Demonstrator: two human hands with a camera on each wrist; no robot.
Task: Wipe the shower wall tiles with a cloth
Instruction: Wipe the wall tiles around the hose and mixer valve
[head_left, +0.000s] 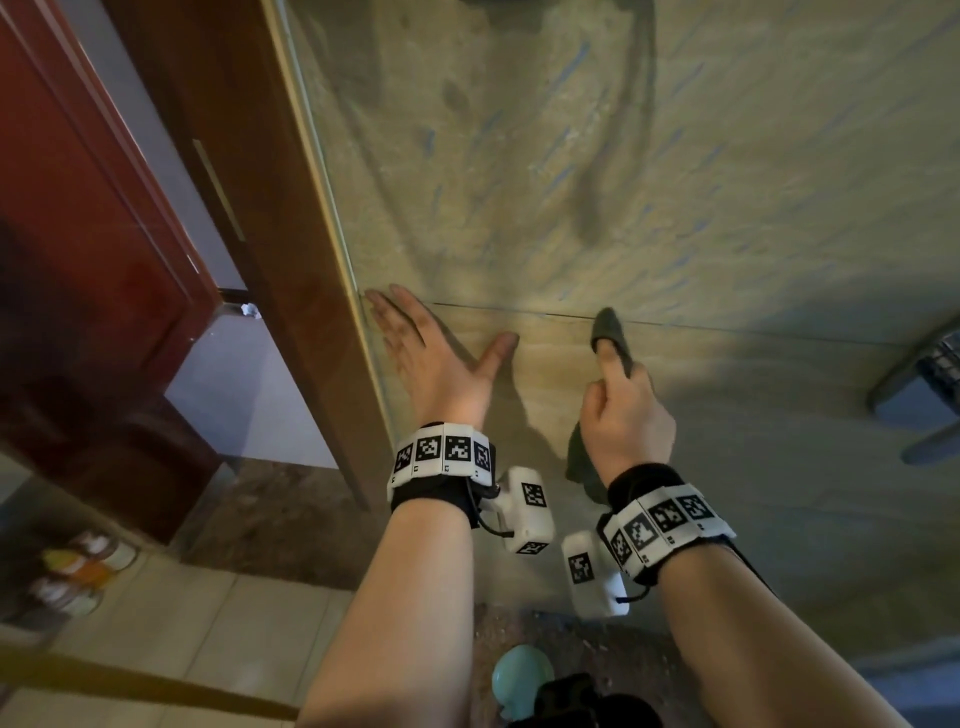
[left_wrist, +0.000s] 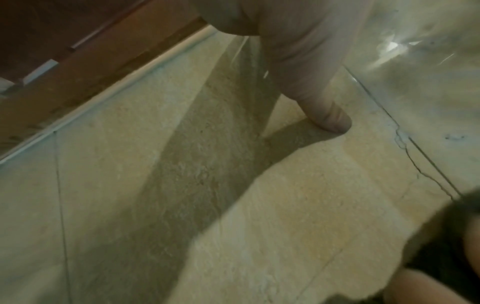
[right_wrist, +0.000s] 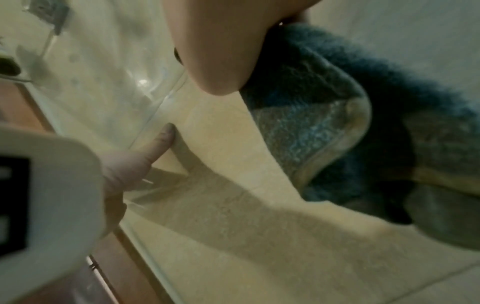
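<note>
Left hand (head_left: 423, 358) splayed flat on wall tiles (head_left: 727, 208) — right hand (head_left: 626, 415) grips cloth (head_left: 613, 332).

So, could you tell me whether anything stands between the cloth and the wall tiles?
Nothing visible does: the right hand grips the cloth at the tile wall, and the left hand is apart, flat on the tile beside it.

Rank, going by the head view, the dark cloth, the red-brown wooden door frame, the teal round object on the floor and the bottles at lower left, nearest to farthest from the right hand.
1. Dark cloth: gripped by the right hand.
2. Teal round object: below, on the floor.
3. Red-brown wooden door frame: left, beyond the left hand.
4. Bottles: far lower left.
</note>
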